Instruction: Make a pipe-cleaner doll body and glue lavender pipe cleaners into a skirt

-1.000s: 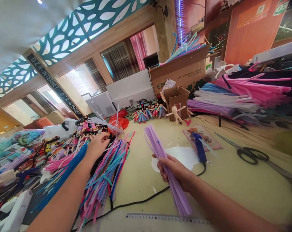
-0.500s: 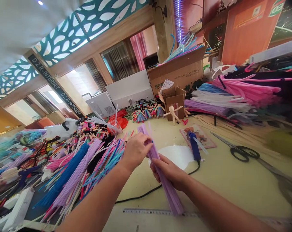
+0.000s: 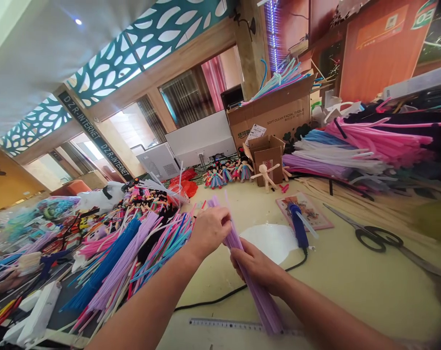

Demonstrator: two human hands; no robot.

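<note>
A bundle of lilac pipe cleaners (image 3: 263, 304) slants across the middle of the view above the table. My right hand (image 3: 255, 265) is wrapped round the bundle at about its middle. Higher up, my left hand (image 3: 212, 227) closes on the same bundle near its far end, thumb and fingers bent together. One strand sticks up a little past the rest. Beneath the near end lies a ruler (image 3: 220, 324) along the table. Behind the hands are a white sheet (image 3: 269, 240) and a blue glue gun (image 3: 299, 228) on a picture card (image 3: 317, 214).
Black-handled scissors (image 3: 375, 237) lie to the right. On the left are heaps of coloured pipe cleaners (image 3: 107, 262). Small dolls (image 3: 223, 174), a plain doll figure (image 3: 265, 176) and cardboard boxes (image 3: 274, 119) stand at the back. A black cord (image 3: 213, 300) crosses the table.
My left hand has shifted slightly down along the lilac bundle, nearer my right hand. The right hand keeps its hold. The whole view has moved a little.
</note>
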